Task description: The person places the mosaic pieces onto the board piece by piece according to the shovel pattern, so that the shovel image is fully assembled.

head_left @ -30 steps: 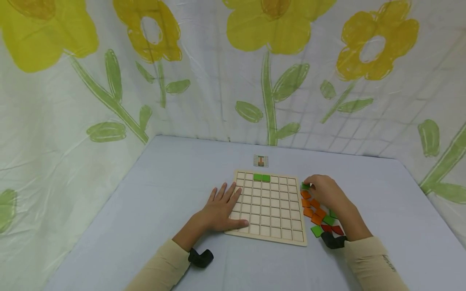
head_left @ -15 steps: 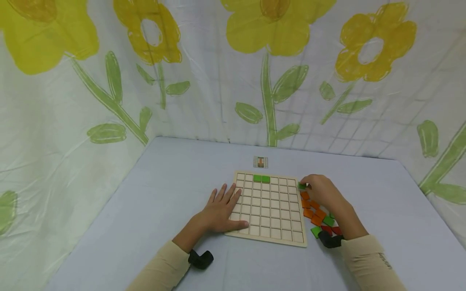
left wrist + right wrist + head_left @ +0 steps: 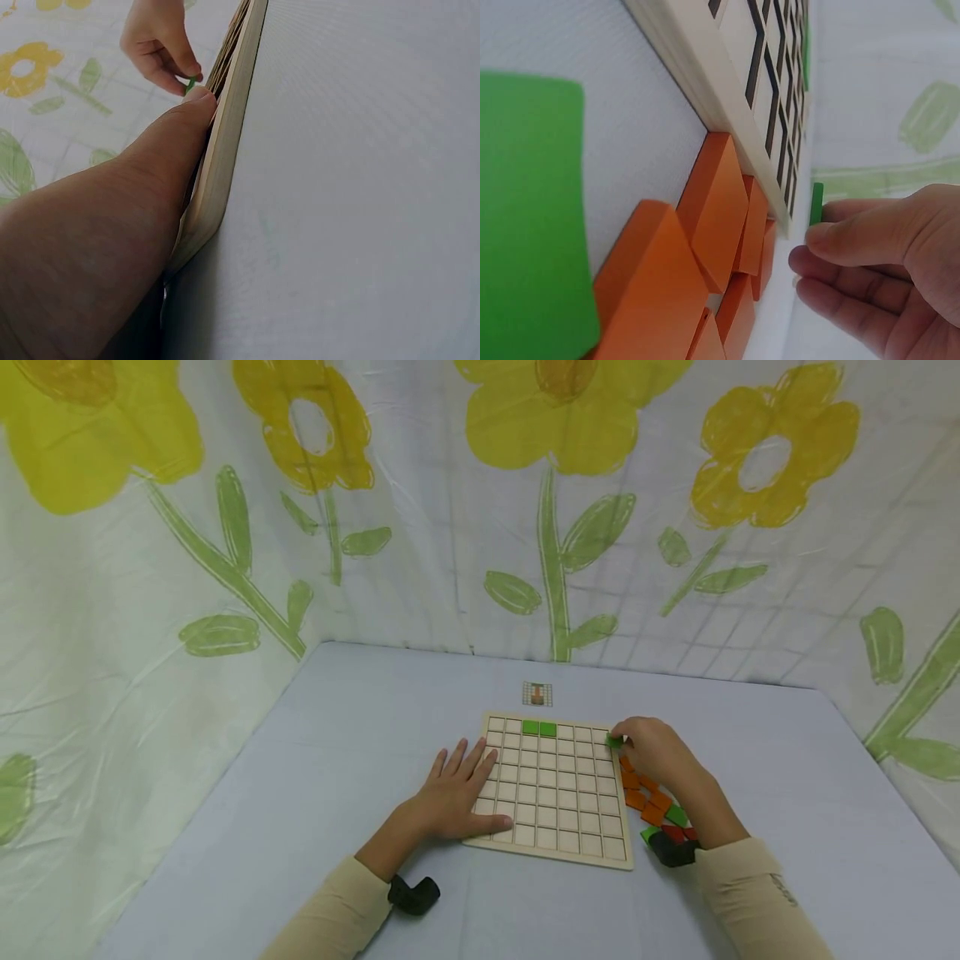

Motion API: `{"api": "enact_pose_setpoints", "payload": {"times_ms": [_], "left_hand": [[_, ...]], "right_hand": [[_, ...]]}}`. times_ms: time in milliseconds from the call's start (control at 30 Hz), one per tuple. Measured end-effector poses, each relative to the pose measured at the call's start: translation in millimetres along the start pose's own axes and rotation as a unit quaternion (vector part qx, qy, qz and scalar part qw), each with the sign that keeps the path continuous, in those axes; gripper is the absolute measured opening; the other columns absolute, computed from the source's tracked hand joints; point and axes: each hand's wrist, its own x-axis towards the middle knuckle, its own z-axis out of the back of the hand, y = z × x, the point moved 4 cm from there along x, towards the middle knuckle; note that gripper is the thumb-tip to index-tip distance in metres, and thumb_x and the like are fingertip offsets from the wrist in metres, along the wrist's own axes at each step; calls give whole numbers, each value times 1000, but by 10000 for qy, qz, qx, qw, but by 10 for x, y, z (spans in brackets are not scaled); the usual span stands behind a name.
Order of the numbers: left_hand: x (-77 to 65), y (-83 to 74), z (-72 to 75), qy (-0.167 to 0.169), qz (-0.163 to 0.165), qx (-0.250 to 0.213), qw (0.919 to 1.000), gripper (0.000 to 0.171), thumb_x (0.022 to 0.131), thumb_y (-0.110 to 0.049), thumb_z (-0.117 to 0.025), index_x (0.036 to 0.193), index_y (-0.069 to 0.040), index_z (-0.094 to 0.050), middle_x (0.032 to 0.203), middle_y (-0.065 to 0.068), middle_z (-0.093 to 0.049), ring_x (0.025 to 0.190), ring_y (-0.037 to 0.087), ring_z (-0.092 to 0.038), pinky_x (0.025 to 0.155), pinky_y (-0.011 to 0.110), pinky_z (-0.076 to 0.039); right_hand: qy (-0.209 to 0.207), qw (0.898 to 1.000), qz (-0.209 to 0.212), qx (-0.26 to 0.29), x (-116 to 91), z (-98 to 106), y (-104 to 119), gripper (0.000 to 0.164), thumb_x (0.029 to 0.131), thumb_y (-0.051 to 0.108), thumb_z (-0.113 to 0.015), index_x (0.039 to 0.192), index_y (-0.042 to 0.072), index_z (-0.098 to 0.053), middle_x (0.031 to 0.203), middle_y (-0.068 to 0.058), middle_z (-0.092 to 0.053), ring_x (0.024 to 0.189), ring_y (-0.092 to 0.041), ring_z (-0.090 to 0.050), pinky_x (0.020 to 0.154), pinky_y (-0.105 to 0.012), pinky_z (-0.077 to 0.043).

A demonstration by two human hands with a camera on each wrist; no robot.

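A pale wooden grid board point(image 3: 557, 858) lies on the table, with two green tiles point(image 3: 539, 727) side by side in its top row. My left hand point(image 3: 453, 795) rests spread on the board's left side; its thumb point(image 3: 169, 146) lies along the near edge in the left wrist view. Between thumb and fingers, my right hand point(image 3: 657, 752) pinches a green tile point(image 3: 817, 204) at the board's top right corner. In the right wrist view the tile stands on edge, raised above the orange tiles point(image 3: 716, 210).
Right of the board lie several loose orange, green and red tiles, among them a green tile point(image 3: 677, 815) and a red piece point(image 3: 672, 833), partly under the right wrist. A small picture card point(image 3: 537, 693) lies behind the board. A flowered curtain point(image 3: 420, 527) hangs beyond the table.
My right hand has lifted the green tile from the top of the loose pile and carried it left to the board's right edge. The left hand stays where it was.
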Motion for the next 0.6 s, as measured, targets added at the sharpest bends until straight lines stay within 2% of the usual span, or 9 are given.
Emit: {"api": "enact_pose_setpoints", "payload": {"times_ms": [200, 400, 600], "left_hand": [[4, 4, 1, -15, -18, -43, 10000, 107, 89, -77, -49, 162, -9, -12, 167, 13, 0, 151, 38, 3, 116, 60, -1], [8, 10, -7, 1, 5, -24, 10000, 107, 88, -78, -48, 162, -10, -11, 167, 13, 0, 151, 38, 3, 116, 60, -1], [16, 19, -19, 19, 38, -57, 10000, 108, 87, -80, -47, 163, -11, -11, 168, 12, 1, 152, 37, 3, 117, 60, 0]], "right_hand": [[4, 10000, 75, -40, 40, -5, 37, 23, 93, -7, -61, 112, -5, -73, 118, -23, -68, 106, -40, -63, 86, -50, -53], [23, 9997, 198, -119, 78, -15, 102, 22, 92, -8, -63, 111, -5, -73, 116, -22, -68, 108, -41, -63, 88, -51, -52], [123, 9997, 55, -194, 125, -18, 138, 22, 95, -6, -61, 114, -4, -72, 119, -22, -68, 116, -42, -60, 93, -53, -49]]}}
